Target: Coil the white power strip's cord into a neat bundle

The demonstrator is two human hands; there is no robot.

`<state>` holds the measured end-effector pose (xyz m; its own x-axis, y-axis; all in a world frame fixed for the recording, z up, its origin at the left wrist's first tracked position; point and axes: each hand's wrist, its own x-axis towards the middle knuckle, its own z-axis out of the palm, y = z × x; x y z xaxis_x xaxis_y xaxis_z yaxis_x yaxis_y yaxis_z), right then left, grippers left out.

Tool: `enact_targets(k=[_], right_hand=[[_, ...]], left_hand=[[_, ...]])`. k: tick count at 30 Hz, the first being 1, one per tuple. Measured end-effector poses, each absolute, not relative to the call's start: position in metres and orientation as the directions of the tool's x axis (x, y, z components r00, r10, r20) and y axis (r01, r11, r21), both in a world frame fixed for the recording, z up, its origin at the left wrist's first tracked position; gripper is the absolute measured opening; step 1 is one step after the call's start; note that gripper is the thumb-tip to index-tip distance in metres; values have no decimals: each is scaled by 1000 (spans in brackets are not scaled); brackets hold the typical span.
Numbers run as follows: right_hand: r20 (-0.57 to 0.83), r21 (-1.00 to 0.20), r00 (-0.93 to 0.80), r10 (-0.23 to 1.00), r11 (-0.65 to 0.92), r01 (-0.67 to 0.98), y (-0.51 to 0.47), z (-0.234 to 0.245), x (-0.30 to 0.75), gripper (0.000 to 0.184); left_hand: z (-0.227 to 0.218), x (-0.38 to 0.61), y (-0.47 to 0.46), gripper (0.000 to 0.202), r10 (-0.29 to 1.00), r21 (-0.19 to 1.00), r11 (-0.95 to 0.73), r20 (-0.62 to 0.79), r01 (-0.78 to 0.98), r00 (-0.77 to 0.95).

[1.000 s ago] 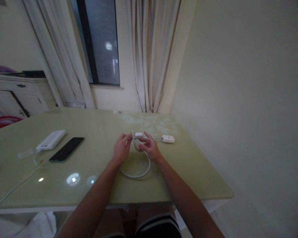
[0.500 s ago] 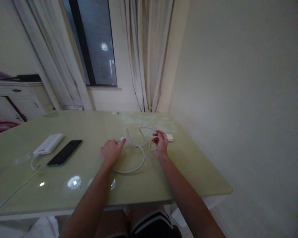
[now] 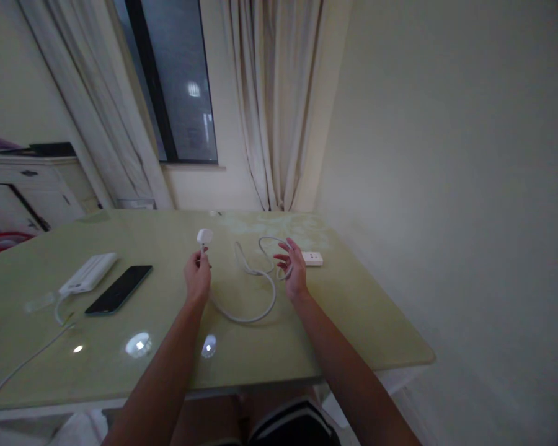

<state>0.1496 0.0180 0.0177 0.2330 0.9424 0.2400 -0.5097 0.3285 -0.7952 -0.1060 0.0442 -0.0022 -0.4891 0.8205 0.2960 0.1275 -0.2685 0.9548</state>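
Presently, L hand (image 3: 198, 280) pinches cord (image 3: 246, 321) below white plug (image 3: 205, 236), well left of power strip (image 3: 313, 259); R hand (image 3: 296, 272), beside strip, half-spread at cord, hold unclear, best leaves slack.

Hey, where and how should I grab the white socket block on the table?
I'd pinch the right end of the socket block across its narrow width, coming from above and the right: it lies flat with its holes showing on top, that end looks free, and the right hand crowds its left end.
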Motion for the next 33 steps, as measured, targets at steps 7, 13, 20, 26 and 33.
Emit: enact_targets(k=[7,13,20,26,33], right_hand=[[356,-850,61,932,350,-393,7,19,140,54],[364,-874,127,923,386,-296,9,15,142,47],[377,-871,297,877,445,-209,18,10,143,36],[150,-848,593,791,411,-335,36,-2,167,34],[-125,-741,576,808,311,-596,51,-10,194,34]], left_hand=[[14,-85,31,23,991,771,-129,74,-624,-113],[19,-83,24,28,999,720,-31,33,-693,-11],[18,-81,19,43,986,735,-68,152,-675,66],[7,-100,33,45,948,681,-317,231,-661,-217],[-9,-128,56,35,872,625,-422,83,-657,-482]])
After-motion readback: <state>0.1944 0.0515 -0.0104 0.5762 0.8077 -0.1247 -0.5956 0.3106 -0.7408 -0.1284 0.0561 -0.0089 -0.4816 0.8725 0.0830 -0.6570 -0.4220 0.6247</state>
